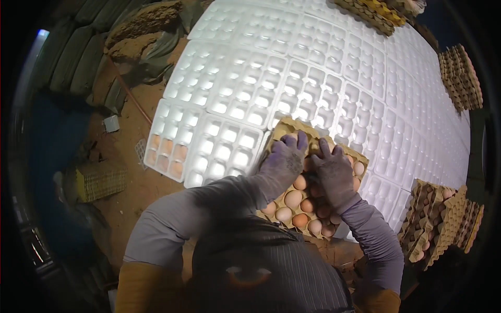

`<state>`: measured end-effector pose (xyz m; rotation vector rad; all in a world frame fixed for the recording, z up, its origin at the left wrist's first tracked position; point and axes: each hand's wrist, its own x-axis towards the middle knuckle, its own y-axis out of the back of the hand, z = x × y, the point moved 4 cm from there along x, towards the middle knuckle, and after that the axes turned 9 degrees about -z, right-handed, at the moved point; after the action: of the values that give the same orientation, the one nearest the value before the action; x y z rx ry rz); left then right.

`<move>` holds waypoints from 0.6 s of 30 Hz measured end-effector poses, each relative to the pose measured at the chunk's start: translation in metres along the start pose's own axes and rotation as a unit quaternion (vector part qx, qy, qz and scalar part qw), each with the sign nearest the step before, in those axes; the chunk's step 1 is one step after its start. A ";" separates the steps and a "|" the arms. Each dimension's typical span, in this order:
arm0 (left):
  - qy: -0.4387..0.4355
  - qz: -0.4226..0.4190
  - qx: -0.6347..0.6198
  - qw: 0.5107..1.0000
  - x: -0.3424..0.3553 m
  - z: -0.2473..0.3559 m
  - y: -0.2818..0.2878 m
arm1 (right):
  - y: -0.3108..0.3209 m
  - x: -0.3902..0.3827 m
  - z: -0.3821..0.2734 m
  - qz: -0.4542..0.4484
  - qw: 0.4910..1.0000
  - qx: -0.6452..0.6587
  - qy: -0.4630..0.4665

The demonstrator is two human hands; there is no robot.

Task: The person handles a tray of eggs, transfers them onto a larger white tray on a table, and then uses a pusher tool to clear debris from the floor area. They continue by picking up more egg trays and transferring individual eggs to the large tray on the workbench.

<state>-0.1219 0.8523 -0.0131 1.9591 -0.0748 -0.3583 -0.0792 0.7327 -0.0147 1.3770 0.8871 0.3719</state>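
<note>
A brown pulp egg tray [288,125] holding brown and pale eggs [293,199] lies in front of me, on the near edge of a spread of white moulded trays [229,141]. My left hand [283,163], in a grey glove, is bent over the tray's far left part, its fingers curled about an egg. Beside it, my gloved right hand [334,175] reaches down over the tray's right half with fingers bent among the eggs. Its fingertips are partly hidden, so what they grip cannot be made out. Uncovered eggs fill the tray's near rows.
Several eggs [166,146] sit in the leftmost white tray. Stacked egg trays with eggs [433,219] stand at the right, with more stacks [460,78] at the far right and far edge [371,14]. A yellowish stack [102,181] and filled sacks [68,62] are at left.
</note>
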 end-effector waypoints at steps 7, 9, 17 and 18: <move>-0.012 -0.014 -0.314 0.949 -0.018 -0.040 -0.013 | 0.015 -0.012 -0.009 0.052 0.998 0.040 -0.016; 0.007 -0.026 -0.564 0.826 -0.054 -0.099 -0.022 | 0.025 -0.024 -0.005 0.049 0.973 0.209 -0.081; 0.296 0.067 -0.444 0.843 -0.228 -0.298 -0.179 | 0.047 0.073 -0.215 0.047 0.947 0.311 0.060; 0.288 0.065 -0.453 0.841 -0.225 -0.305 -0.188 | 0.046 0.096 -0.241 0.070 0.961 0.257 0.077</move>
<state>-0.2710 1.2482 -0.0239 1.0324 0.3041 0.2775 -0.1810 0.9740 0.0112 1.9168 1.0640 0.3749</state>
